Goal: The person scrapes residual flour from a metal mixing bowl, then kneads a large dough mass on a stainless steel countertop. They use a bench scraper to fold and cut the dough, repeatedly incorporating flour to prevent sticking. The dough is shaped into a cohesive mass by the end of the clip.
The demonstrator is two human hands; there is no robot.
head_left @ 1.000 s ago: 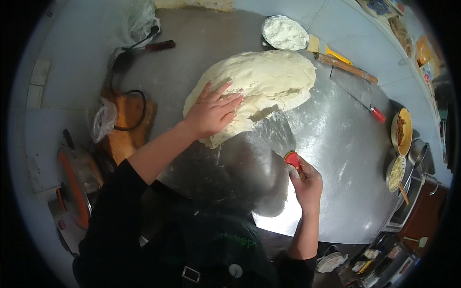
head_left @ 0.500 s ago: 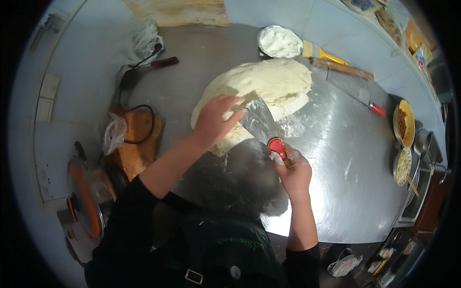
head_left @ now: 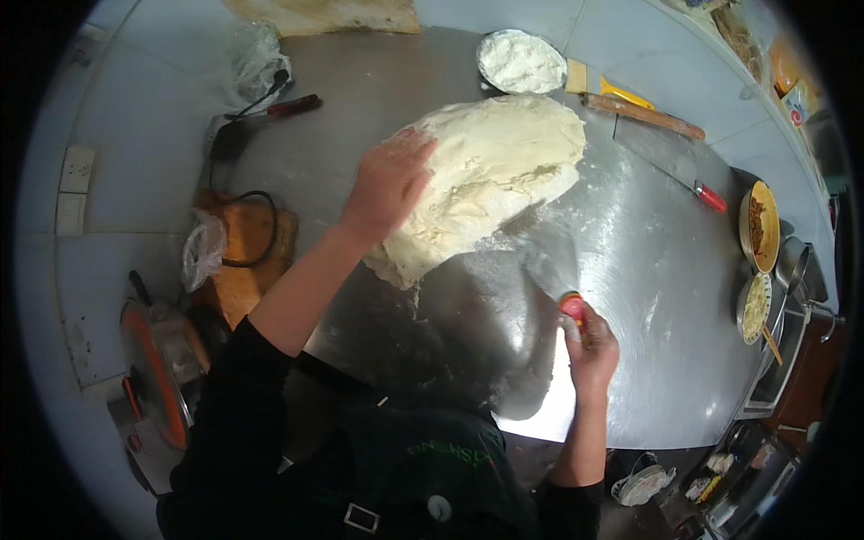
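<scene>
A big, pale slab of dough [head_left: 508, 144] lies on the steel worktop, its near edge ragged and torn. My left hand [head_left: 389, 184] rests on the dough's left side with the fingers stretched out, holding nothing. To the right of the near edge, my right hand [head_left: 591, 346] is closed round the red handle of a dough scraper [head_left: 574, 308]. The scraper's wide metal blade is blurred and points up-left toward the dough, apart from it. Part of the handle is hidden by my fingers.
Behind the dough stand a bowl of flour [head_left: 522, 63], a brush [head_left: 625, 93] and a rolling pin [head_left: 643, 115]. A red-handled knife [head_left: 709, 197] lies right. Bowls of food [head_left: 759, 227] line the right edge. At left are a wooden board [head_left: 270, 236], black cord and a lidded pan [head_left: 157, 378].
My right hand has drawn the scraper away from the dough, to the right and nearer me. My left hand has shifted up and left, flattening onto the dough; the front flap now lies against the slab.
</scene>
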